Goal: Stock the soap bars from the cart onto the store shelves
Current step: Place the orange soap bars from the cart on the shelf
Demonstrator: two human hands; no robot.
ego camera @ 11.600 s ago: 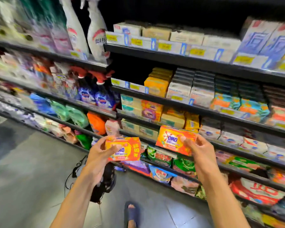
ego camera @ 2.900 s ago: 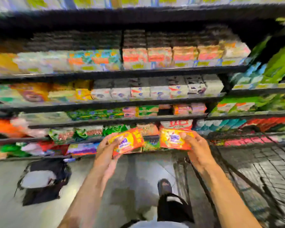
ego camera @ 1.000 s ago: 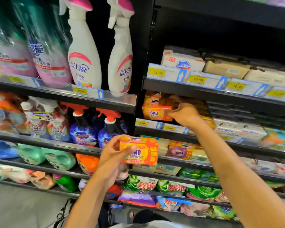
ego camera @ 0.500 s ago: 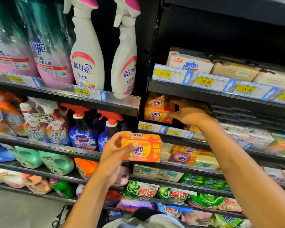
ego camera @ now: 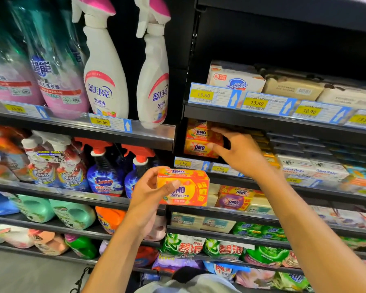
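From the head camera, the left hand (ego camera: 148,197) grips an orange OMO soap pack (ego camera: 183,187) low in front of the shelving, thumb across its front face and the other fingers behind its left end, so the pack hangs in the air just before the edge of a lower shelf. The right hand (ego camera: 239,153) reaches up to the second shelf (ego camera: 304,185) of the right-hand bay, fingers spread and loose, holding nothing; the fingertips (ego camera: 217,150) touch or nearly touch the right side of two stacked OMO packs (ego camera: 200,141) that sit at the far left end of that shelf, one flat on the other, behind a yellow price tag (ego camera: 183,163). Right of the hand, the same shelf carries white Goat Soap boxes (ego camera: 298,167). The shelf above bears a Safeguard box (ego camera: 235,80) and plain tan soap packs (ego camera: 292,87). In the left bay stand two white spray bottles (ego camera: 106,81) with pink triggers, and below them blue spray bottles (ego camera: 105,176) with red triggers. Further OMO packs (ego camera: 235,198), one purple, lie on the shelf just behind the held pack.
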